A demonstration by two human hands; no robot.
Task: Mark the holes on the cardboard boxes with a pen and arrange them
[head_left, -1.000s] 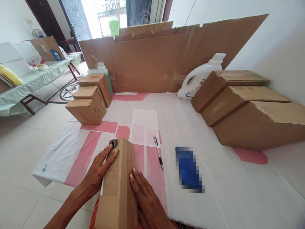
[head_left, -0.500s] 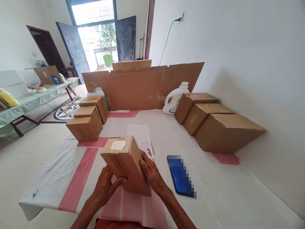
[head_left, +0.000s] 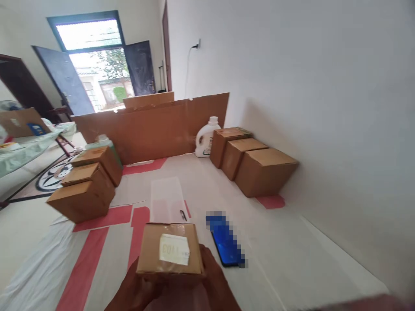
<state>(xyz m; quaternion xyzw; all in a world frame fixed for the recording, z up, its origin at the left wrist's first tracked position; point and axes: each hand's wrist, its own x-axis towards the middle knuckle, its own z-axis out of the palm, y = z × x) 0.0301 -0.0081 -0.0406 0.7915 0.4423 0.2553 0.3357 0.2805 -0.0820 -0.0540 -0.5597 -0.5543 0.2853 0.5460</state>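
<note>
I hold a small cardboard box (head_left: 170,248) upright in front of me, its face with a white label turned toward the camera. My left hand (head_left: 138,289) grips it from below on the left, and my right hand (head_left: 215,287) grips it from below on the right. Both hands are blurred and partly hidden by the box. A pen (head_left: 183,214) lies on the white and red sheet (head_left: 97,259) just beyond the box. A blue phone (head_left: 227,242) lies to the box's right.
Three cardboard boxes (head_left: 82,185) stand in a row at the left, three more (head_left: 256,162) along the right wall. A white jug (head_left: 205,138) and a tall cardboard sheet (head_left: 152,127) stand at the back. A covered table (head_left: 22,144) is far left.
The box went from lying under my hands to being lifted and turned, so its labelled face now points at me. The camera has swung up and to the right.
</note>
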